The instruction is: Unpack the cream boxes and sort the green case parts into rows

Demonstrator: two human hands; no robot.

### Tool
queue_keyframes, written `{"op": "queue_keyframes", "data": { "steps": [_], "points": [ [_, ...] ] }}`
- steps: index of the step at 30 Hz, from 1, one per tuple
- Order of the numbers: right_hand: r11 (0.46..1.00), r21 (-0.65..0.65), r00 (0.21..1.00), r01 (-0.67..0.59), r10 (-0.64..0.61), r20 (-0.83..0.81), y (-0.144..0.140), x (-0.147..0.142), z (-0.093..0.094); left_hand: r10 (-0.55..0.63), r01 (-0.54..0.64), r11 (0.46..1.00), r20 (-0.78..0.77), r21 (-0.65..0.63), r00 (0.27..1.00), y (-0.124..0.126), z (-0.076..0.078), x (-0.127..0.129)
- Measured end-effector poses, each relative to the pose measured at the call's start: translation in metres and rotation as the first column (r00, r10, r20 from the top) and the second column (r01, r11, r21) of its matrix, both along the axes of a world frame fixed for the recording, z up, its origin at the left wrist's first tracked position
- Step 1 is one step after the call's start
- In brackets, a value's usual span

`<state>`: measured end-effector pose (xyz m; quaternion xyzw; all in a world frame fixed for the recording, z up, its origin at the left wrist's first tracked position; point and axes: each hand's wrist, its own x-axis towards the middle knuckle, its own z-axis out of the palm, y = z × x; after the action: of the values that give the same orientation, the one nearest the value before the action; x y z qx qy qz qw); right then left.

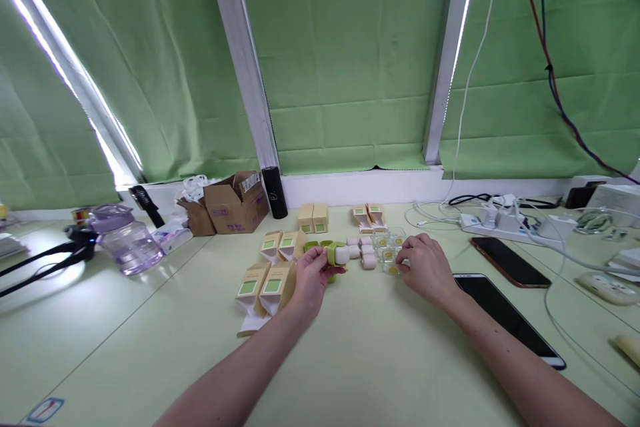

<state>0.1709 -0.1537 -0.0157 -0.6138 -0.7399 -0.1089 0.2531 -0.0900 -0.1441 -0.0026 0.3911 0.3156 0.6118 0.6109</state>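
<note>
Bare pale-green worktop (380, 360) is lying open nearest me. My left hand (313, 275) is pinching a small white-and-green piece (339, 254); my right hand (426, 268) is resting curled on clear plastic cases (389, 248), grip unclear. Cardboard boxes (265, 287) are crowding the left, two glossy phones (505, 313) the right, pink blocks (367, 252) between.
</note>
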Motion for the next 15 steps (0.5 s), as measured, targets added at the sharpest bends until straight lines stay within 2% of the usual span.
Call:
{"op": "queue_keyframes", "data": {
  "steps": [6, 10, 13, 15],
  "points": [
    [0.999, 0.047, 1.0, -0.015, 0.014, 0.008, 0.003, 0.003, -0.007, -0.032, 0.032, 0.999, 0.005, -0.029, 0.999, 0.0, 0.0, 0.001],
    [0.99, 0.134, 0.999, -0.044, 0.047, -0.024, 0.002, 0.003, -0.005, -0.029, 0.031, 0.995, 0.018, -0.097, 0.999, -0.001, 0.001, 0.002],
    [0.952, 0.263, 0.983, -0.156, 0.177, -0.059, -0.002, -0.003, 0.0, -0.042, 0.045, 0.988, 0.025, -0.15, 0.999, -0.001, 0.001, 0.003],
    [0.896, 0.361, 0.954, -0.258, 0.295, -0.05, -0.007, -0.01, 0.003, -0.055, 0.059, 0.982, 0.026, -0.177, 0.998, -0.002, 0.001, 0.004]
  ]
}}
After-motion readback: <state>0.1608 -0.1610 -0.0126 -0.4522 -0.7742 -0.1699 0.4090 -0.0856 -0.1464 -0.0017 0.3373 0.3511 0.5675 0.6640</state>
